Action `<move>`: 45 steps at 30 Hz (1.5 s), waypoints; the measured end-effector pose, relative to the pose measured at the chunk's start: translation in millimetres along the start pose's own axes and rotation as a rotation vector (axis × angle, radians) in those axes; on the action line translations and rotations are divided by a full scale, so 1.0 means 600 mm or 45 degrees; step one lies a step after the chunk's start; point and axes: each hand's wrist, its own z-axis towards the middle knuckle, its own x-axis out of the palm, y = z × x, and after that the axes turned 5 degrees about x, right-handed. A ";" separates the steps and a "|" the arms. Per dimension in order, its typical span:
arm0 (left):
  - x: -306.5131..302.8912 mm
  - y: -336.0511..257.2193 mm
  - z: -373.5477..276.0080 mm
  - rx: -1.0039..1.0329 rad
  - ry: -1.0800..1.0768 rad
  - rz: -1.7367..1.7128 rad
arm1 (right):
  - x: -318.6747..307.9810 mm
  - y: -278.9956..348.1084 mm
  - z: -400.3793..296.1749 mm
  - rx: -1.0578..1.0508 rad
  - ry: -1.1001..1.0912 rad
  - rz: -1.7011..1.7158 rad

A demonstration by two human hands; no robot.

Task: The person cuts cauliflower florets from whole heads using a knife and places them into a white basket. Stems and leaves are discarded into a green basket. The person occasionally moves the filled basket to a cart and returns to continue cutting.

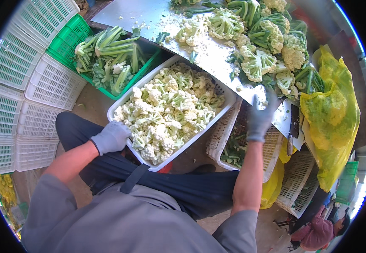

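Note:
My left hand (113, 136), in a grey glove, is at the near left rim of a white plastic crate (198, 132), fingers curled over the edge. Cut cauliflower florets (170, 109) fill this crate. My right hand (261, 115), gloved too and blurred, is over the near edge of a metal-topped table (214, 60). A dark object shows beside its fingers; whether the hand holds it is unclear. Beyond that hand, cauliflower heads (258, 60) with leaves lie piled on the tabletop. A cleaver (294, 121) lies to its right, wooden handle towards me.
A green crate (116, 95) holds leafy stalks (113, 50). Below my right hand stands a perforated crate (214, 148) with leaf scraps. A yellow mesh sack (331, 110) of cauliflower sits right. White crates (52, 82) are stacked left. Another person (317, 232) is at lower right.

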 end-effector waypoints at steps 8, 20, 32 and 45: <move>0.036 -0.028 0.187 -0.099 -0.735 0.132 | 0.154 0.134 -0.304 -0.613 1.055 -0.411; -0.047 -0.003 0.368 0.116 -0.768 -0.005 | 0.329 0.055 -0.179 0.110 0.560 -0.323; -0.098 0.057 0.531 -0.037 -0.724 -0.428 | 0.299 0.034 -0.064 0.527 1.065 0.256; 0.026 0.058 0.247 -0.103 -0.715 0.021 | 0.335 0.131 -0.182 -0.506 0.706 -0.374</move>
